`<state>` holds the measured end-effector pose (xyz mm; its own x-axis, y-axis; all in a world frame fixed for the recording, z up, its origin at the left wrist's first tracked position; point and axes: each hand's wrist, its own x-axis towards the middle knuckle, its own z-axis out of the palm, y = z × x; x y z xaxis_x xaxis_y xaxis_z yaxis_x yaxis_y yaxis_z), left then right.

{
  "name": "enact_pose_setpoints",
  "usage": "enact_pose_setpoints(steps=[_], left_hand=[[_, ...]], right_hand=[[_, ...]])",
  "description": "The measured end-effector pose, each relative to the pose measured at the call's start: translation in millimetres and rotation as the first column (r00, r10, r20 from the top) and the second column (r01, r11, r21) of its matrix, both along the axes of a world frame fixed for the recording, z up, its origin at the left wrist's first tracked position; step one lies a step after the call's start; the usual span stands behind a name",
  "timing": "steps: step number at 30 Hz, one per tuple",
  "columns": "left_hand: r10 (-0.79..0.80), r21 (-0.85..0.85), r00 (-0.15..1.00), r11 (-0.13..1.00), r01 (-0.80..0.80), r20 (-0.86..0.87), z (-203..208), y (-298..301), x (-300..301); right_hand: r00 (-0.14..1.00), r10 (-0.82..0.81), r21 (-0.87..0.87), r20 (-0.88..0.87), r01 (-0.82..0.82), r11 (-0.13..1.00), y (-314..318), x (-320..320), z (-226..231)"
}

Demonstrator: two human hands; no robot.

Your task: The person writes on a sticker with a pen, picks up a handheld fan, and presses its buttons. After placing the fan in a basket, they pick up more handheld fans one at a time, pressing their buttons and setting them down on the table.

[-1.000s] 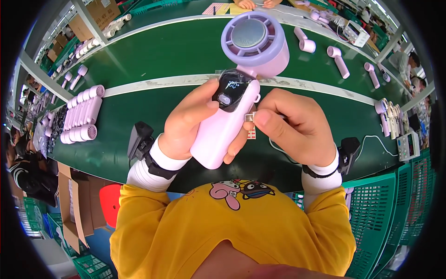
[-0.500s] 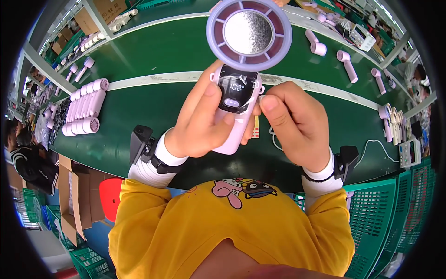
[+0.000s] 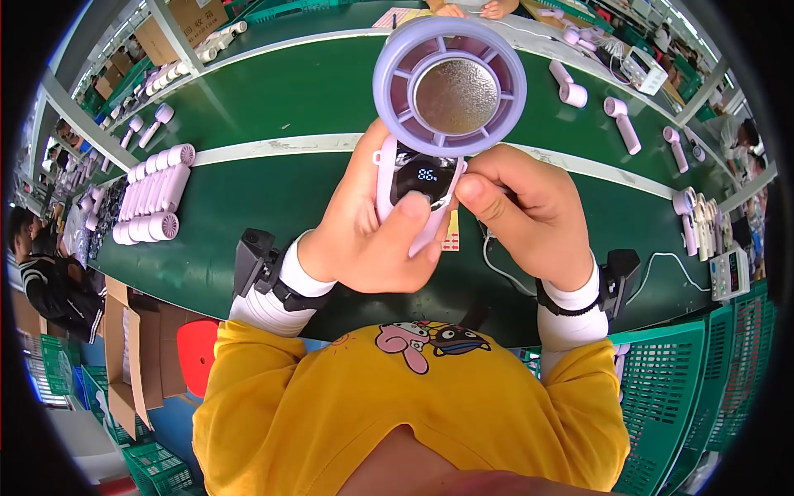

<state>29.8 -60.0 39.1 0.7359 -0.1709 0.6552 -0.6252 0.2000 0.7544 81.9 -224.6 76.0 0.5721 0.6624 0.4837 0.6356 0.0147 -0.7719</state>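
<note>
My left hand (image 3: 364, 227) is closed around a light purple handheld fan (image 3: 389, 186), holding it upright over the green work surface. Its thumb presses on the dark glossy panel (image 3: 426, 172), where digits glow, and covers the button. The round ringed head (image 3: 517, 83) has a silvery disc (image 3: 456, 95) in its middle. Against the fan's right side, my right hand (image 3: 533, 215) pinches with thumb and forefinger. A white cable (image 3: 500, 269) runs down from behind this hand; its plug end is hidden by the fingers.
Several pink fans (image 3: 153, 194) lie in a row at left. More fans (image 3: 620, 124) lie beyond the white strip and at right, by a small meter box (image 3: 729, 273). A yellow-and-red card (image 3: 452, 236) lies under my hands. A co-worker's hands (image 3: 463, 10) show at the far edge.
The fan has come slightly nearer and to the right. My left thumb has moved onto the panel's button, and the display shows different digits. My right hand stays at the fan's side.
</note>
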Motion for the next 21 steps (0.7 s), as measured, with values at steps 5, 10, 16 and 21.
enact_pose_setpoints(steps=[5,10,16,21], left_hand=[[0.038,-0.156,0.993,0.986,-0.055,-0.111,7,0,-6],[0.231,-0.323,0.973,0.922,-0.214,0.015,42,24,-43],[0.572,-0.382,0.627,0.820,-0.426,0.529,57,22,-86],[-0.351,-0.078,0.874,0.915,0.397,0.335,30,95,-55]], right_hand=[[0.995,-0.098,-0.109,0.015,0.099,0.989,-4,-1,5],[0.958,-0.279,0.264,0.071,0.252,0.931,-26,4,10],[0.891,-0.433,0.478,0.135,0.324,0.816,-35,6,15],[0.842,-0.536,0.613,0.067,0.390,0.688,-67,3,15]])
